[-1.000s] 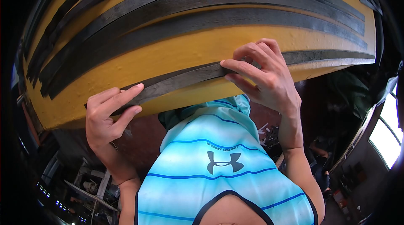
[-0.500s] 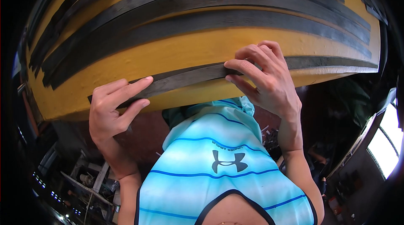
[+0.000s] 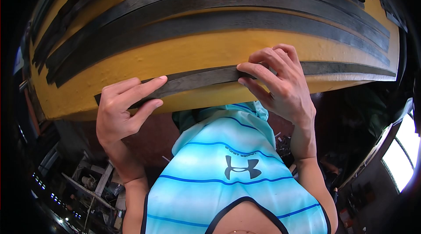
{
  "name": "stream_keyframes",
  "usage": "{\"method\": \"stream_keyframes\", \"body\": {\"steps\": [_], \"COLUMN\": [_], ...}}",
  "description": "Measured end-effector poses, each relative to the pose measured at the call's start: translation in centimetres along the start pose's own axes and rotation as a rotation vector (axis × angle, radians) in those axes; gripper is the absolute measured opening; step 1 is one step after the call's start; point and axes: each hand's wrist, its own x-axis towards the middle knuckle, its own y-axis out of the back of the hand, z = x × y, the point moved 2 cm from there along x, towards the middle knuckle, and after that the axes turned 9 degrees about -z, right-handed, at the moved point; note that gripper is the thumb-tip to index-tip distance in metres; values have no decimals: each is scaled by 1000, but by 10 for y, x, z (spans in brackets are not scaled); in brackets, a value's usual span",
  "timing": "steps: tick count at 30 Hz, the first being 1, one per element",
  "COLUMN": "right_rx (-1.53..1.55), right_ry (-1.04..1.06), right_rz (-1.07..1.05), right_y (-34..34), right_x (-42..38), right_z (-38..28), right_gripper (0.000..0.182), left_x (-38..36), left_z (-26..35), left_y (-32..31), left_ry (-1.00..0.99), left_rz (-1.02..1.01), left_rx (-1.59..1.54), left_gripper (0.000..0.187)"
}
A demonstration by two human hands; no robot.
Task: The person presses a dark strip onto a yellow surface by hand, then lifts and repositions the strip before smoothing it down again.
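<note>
A long dark strip (image 3: 201,78) runs along the near edge of the yellow table (image 3: 219,45), with part of it folded or overlapping between my hands. My left hand (image 3: 125,109) grips the strip's left part between thumb and fingers. Farther right, my right hand (image 3: 280,85) pinches the same strip between thumb and forefinger, its other fingers curled above. Beyond my right hand the strip lies along the edge to the table's right corner.
Several more dark strips (image 3: 228,19) lie across the table farther from me. A cluttered wooden rack (image 3: 94,181) stands low on the left. At the right is a bright window (image 3: 401,155). Part of a person (image 3: 331,168) shows behind my right arm.
My left hand has slid slightly right along the strip. My right hand keeps its pinch, and the view has shifted a little.
</note>
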Motion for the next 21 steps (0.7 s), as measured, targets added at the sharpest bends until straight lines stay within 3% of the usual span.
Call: {"method": "stream_keyframes", "body": {"steps": [17,21], "right_rx": [-17,-12], "right_ry": [4,29], "right_rz": [9,20], "right_y": [-14,-16], "right_x": [12,15], "right_z": [-14,-15], "right_gripper": [28,21], "left_x": [-2,-1], "left_z": [-3,-3], "left_y": [-4,-4], "left_ry": [15,6], "left_rz": [41,45], "left_rx": [24,39], "left_gripper": [50,49]}}
